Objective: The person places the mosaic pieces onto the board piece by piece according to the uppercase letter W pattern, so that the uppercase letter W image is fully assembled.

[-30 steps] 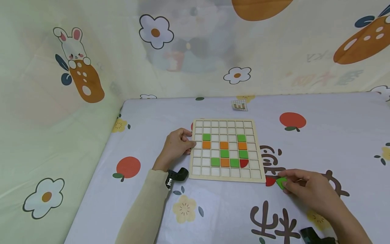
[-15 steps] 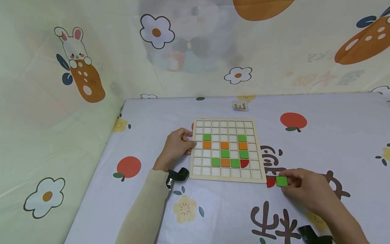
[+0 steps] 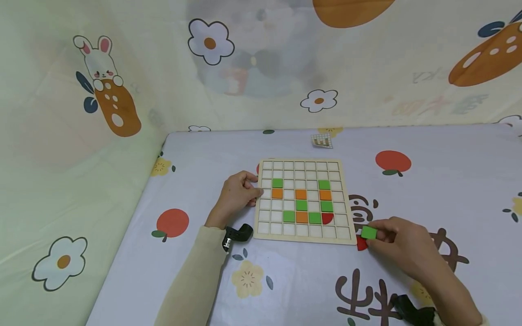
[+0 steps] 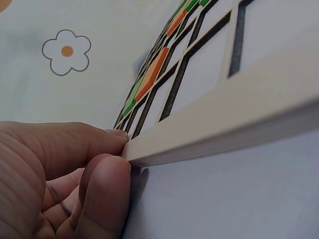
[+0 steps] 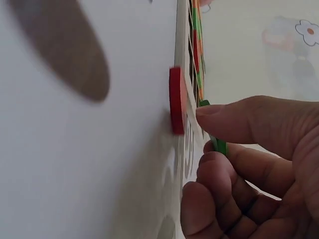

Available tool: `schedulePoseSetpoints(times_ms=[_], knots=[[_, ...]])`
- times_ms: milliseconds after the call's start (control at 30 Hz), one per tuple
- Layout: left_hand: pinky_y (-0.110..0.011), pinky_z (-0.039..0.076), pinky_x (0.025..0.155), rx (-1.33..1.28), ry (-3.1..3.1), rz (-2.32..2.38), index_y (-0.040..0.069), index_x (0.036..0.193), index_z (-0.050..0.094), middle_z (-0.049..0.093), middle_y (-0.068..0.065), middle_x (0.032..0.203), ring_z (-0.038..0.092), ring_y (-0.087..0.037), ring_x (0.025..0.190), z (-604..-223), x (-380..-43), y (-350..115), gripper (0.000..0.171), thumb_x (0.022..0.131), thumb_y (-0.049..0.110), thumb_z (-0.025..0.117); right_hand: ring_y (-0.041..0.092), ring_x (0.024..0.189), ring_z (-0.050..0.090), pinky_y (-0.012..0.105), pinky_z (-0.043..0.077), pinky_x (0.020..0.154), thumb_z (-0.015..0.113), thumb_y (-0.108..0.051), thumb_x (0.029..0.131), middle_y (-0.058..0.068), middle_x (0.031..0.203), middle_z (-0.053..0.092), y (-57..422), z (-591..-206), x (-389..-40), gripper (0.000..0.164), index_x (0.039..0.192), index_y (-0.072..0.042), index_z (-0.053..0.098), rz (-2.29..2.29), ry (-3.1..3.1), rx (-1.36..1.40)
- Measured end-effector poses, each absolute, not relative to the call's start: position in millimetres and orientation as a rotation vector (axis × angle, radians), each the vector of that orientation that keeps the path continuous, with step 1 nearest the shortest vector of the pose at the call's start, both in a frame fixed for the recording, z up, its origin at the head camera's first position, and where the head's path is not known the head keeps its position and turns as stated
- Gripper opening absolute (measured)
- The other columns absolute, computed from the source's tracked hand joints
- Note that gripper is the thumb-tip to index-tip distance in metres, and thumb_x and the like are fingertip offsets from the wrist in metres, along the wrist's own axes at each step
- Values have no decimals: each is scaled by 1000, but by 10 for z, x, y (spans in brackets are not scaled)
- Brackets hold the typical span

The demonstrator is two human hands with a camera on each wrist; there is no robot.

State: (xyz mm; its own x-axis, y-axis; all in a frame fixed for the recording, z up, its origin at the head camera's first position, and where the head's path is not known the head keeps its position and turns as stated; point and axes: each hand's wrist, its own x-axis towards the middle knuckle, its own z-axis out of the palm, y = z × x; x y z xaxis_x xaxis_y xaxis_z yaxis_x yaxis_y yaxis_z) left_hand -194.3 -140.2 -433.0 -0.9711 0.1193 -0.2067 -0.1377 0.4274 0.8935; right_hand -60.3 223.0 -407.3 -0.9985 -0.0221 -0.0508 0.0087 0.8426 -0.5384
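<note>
A pale wooden grid board (image 3: 305, 239) lies on the table with green and orange square tiles and one red rounded tile (image 3: 327, 218) set in its cells. My left hand (image 3: 234, 194) grips the board's left edge; in the left wrist view, thumb and finger (image 4: 107, 184) meet at its rim. Off the board's lower right corner, my right hand (image 3: 405, 244) pinches a green square tile (image 3: 369, 232) between thumb and fingers, raised above the cloth. Beneath it lies a loose red tile (image 3: 361, 244), partly covered in the head view; the right wrist view shows this red tile (image 5: 177, 99) whole.
A small printed grid card (image 3: 322, 141) lies beyond the board. The table wears a white printed cloth (image 3: 183, 271), and a patterned curtain (image 3: 142, 90) stands along the back and left. Black wrist cameras (image 3: 240, 234) sit on both wrists.
The green tile has turned flat-face up in my right hand, which has moved up and left toward the board, over the red tile. My left hand keeps its place.
</note>
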Motion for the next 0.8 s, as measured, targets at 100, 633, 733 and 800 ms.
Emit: schedulePoseSetpoints(times_ms=[100,633,733,800], knots=[[-23,54,55,-2,2449,1562,3,119,66,63,-6,78,61,-13,55,-4328,-1943,-1403,30,92,6,78,18,74,55,25,41,59,87,-9,79,-2,77,63,2160,-4063,-637,32,109,1,79,-897,2965,-31],[-23,55,55,-22,2434,1568,4,119,66,61,-5,79,62,-13,55,-4338,-1946,-1398,31,92,6,79,17,59,55,27,43,45,82,-6,82,3,77,60,1742,-3981,-876,35,114,4,77,-1056,2873,-106],[-23,54,55,-17,2445,1564,5,119,66,62,-6,79,61,-14,55,-4335,-1943,-1400,31,92,7,79,19,66,54,28,41,41,82,-7,82,3,78,61,1652,-3964,-931,34,114,3,77,-1077,2878,-124],[-23,53,54,-12,2454,1559,5,120,66,62,-6,79,61,-13,55,-4333,-1942,-1402,31,92,7,79,19,70,54,28,42,43,83,-6,81,3,78,61,1592,-3957,-978,33,112,3,78,-1087,2883,-139]])
